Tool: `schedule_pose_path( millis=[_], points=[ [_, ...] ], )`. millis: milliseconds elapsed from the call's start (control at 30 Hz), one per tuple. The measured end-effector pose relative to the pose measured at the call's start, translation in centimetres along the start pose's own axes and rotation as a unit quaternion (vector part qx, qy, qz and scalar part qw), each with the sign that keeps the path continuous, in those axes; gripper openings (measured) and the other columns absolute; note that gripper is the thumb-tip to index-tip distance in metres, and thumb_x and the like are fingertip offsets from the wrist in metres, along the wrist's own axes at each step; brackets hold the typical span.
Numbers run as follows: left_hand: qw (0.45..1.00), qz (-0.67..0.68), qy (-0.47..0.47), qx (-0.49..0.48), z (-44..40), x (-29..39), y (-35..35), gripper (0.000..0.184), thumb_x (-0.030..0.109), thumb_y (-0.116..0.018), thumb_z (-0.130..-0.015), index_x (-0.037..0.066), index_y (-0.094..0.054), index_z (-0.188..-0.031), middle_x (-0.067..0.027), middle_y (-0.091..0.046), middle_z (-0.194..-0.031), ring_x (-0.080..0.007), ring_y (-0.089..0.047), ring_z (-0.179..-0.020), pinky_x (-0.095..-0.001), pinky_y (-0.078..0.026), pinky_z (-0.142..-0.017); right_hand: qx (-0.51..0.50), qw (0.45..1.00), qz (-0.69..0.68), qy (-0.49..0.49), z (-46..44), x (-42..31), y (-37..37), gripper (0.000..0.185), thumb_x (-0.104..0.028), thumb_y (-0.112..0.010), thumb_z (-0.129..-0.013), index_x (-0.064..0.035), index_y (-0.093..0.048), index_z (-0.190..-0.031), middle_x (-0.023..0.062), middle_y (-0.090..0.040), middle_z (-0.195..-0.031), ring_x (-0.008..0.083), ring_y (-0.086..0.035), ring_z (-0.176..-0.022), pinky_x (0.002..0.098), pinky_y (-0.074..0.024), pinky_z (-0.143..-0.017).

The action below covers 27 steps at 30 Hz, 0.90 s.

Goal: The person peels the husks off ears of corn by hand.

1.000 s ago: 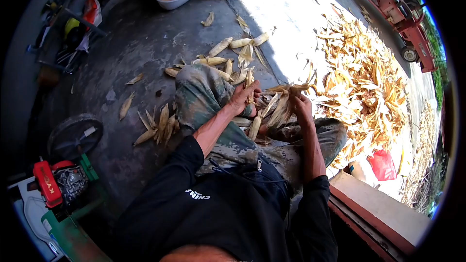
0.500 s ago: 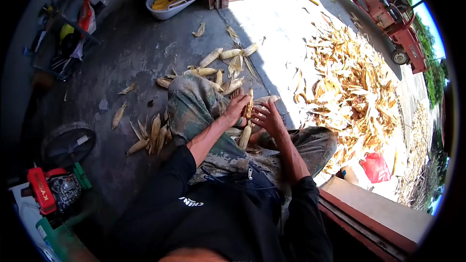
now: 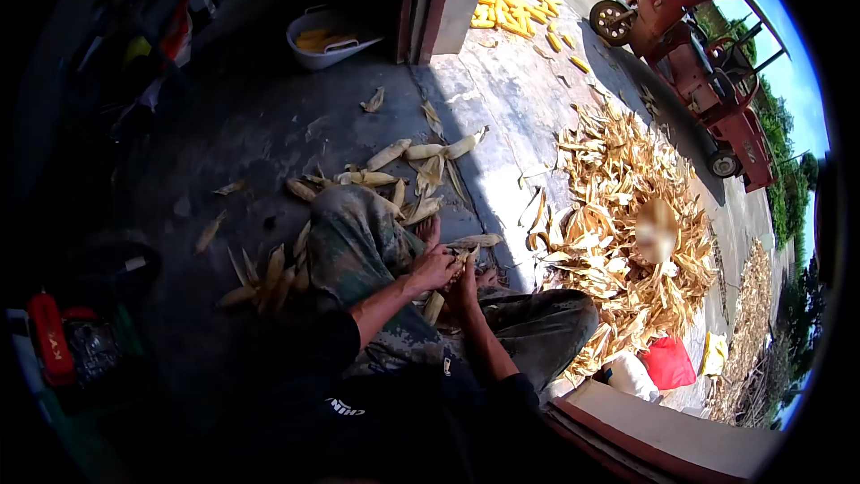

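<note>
My left hand [image 3: 434, 270] is closed around a corn ear [image 3: 462, 260] in front of my shins. Close against it, my right hand [image 3: 463, 287] has its fingers bent at the same ear. Fingers hide much of the ear, and dry husk shows at its top. Just beyond my hands a husked-over ear [image 3: 475, 240] lies on the floor. Another pale ear [image 3: 434, 307] rests between my legs. Several ears in dry husks [image 3: 387, 155] lie past my knee, and a further bunch [image 3: 273, 278] is left of it.
A large husk pile [image 3: 618, 179] spreads in the sunlight at right, with a blurred round patch over it. Yellow cobs [image 3: 515, 9] lie outside near a red three-wheeler [image 3: 699, 63]. A white basin [image 3: 324, 56] holds cobs. A doorway post [image 3: 439, 4] and a red bag [image 3: 668, 364] also show.
My right hand's spread fingers have closed in on the ear, which sat more upright in my left hand. The view has shifted, showing more of the outside, and indoors looks darker.
</note>
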<state>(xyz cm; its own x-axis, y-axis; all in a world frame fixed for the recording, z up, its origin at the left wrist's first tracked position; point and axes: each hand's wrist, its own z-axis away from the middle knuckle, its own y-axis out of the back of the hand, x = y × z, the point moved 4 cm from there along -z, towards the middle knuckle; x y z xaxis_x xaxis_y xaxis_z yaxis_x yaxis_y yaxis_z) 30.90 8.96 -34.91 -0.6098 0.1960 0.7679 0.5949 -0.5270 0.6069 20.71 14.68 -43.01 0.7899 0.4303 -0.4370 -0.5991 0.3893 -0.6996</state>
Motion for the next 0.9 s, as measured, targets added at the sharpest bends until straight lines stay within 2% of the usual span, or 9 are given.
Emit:
schedule_pose_path(
  millis=[167,333,433,500,567,600,667,800,900],
  points=[
    [0.998,0.040,0.040,-0.016,-0.5,0.0,-0.2,0.054,0.045,-0.063,-0.084,0.003,-0.062,-0.118,-0.0240,-0.057,-0.120,-0.0383,-0.056,-0.111,-0.0439,-0.045,-0.095,0.070,0.993,-0.084,-0.036,-1.3,-1.0,4.8,0.059,-0.062,-0.032,-0.096,-0.0111,-0.060,-0.101,0.0043,-0.063,-0.082,0.0199,-0.060,-0.069,0.0352,-0.0515,-0.059],
    [0.993,0.118,0.013,-0.008,-1.4,-0.8,-0.3,0.045,0.035,-0.064,-0.083,0.001,-0.063,-0.112,-0.0211,-0.066,-0.103,-0.0363,-0.063,-0.099,-0.0428,-0.050,-0.086,0.227,0.964,0.136,-0.037,-5.1,-11.8,6.4,0.057,-0.055,-0.024,-0.095,-0.0084,-0.056,-0.085,0.0049,-0.050,-0.059,0.0183,-0.043,-0.042,0.0305,-0.0360,-0.036],
    [0.986,0.161,0.032,-0.026,-0.9,-0.6,-1.0,0.033,0.029,-0.064,-0.081,0.002,-0.066,-0.101,-0.0188,-0.068,-0.095,-0.0361,-0.065,-0.092,-0.0431,-0.051,-0.080,0.075,0.990,0.004,0.115,-10.1,-28.7,-5.6,0.081,-0.068,-0.040,-0.091,0.0032,-0.040,-0.129,0.0243,-0.053,-0.113,0.0340,-0.060,-0.090,0.0437,-0.0553,-0.077],
    [0.985,0.170,0.015,-0.040,-0.7,-0.9,-1.6,0.032,0.029,-0.065,-0.080,0.001,-0.065,-0.094,-0.0182,-0.067,-0.090,-0.0366,-0.065,-0.087,-0.0442,-0.050,-0.075,-0.019,0.969,0.064,0.237,-7.1,-36.7,-19.4,0.104,-0.059,-0.054,-0.089,0.0007,0.006,-0.148,0.0331,-0.008,-0.151,0.0470,-0.031,-0.135,0.0551,-0.0388,-0.107],
    [0.990,0.120,0.018,-0.076,-0.3,-0.5,-0.8,0.043,0.030,-0.067,-0.083,-0.003,-0.063,-0.112,-0.0183,-0.069,-0.094,-0.0303,-0.068,-0.087,-0.0383,-0.052,-0.077,0.064,0.923,0.257,0.280,-6.5,-40.4,-24.4,0.095,-0.053,-0.060,-0.089,0.0040,-0.011,-0.148,0.0338,-0.021,-0.147,0.0450,-0.043,-0.128,0.0502,-0.0475,-0.099],
    [0.988,0.148,0.019,-0.029,-0.5,-0.4,-0.6,0.030,0.028,-0.063,-0.082,0.000,-0.066,-0.093,-0.0179,-0.067,-0.086,-0.0353,-0.065,-0.083,-0.0438,-0.050,-0.072,0.075,0.885,0.359,0.288,-7.9,-41.1,-23.8,0.086,-0.051,-0.061,-0.089,0.0056,-0.023,-0.143,0.0315,-0.033,-0.140,0.0400,-0.051,-0.119,0.0460,-0.0508,-0.094],
    [0.980,0.194,0.029,0.030,-1.6,-1.2,-0.7,0.028,0.026,-0.062,-0.084,0.000,-0.066,-0.093,-0.0177,-0.067,-0.084,-0.0344,-0.065,-0.080,-0.0426,-0.050,-0.070,0.051,0.811,0.481,0.331,-9.3,-39.9,-21.4,0.062,-0.043,-0.062,-0.091,0.0081,-0.051,-0.124,0.0207,-0.060,-0.113,0.0250,-0.065,-0.093,0.0351,-0.0568,-0.079],
    [0.943,0.287,0.072,0.154,-3.1,-3.2,1.6,0.024,0.023,-0.058,-0.094,-0.001,-0.064,-0.095,-0.0052,-0.065,-0.076,-0.0111,-0.062,-0.071,-0.0275,-0.051,-0.065,0.088,0.844,0.494,0.191,-11.2,-27.6,-7.4,0.046,-0.029,-0.061,-0.094,0.0058,-0.051,-0.123,0.0168,-0.066,-0.097,0.0234,-0.067,-0.082,0.0344,-0.0572,-0.070],
    [0.830,0.500,0.201,0.143,-2.6,-3.8,2.3,0.026,0.028,-0.059,-0.095,0.002,-0.063,-0.091,-0.0024,-0.064,-0.078,-0.0088,-0.061,-0.070,-0.0228,-0.051,-0.064,0.154,0.845,0.512,0.002,-9.2,-16.0,5.5,0.039,-0.024,-0.060,-0.092,0.0034,-0.055,-0.120,0.0147,-0.065,-0.089,0.0221,-0.065,-0.070,0.0335,-0.0569,-0.060]
  ],
)
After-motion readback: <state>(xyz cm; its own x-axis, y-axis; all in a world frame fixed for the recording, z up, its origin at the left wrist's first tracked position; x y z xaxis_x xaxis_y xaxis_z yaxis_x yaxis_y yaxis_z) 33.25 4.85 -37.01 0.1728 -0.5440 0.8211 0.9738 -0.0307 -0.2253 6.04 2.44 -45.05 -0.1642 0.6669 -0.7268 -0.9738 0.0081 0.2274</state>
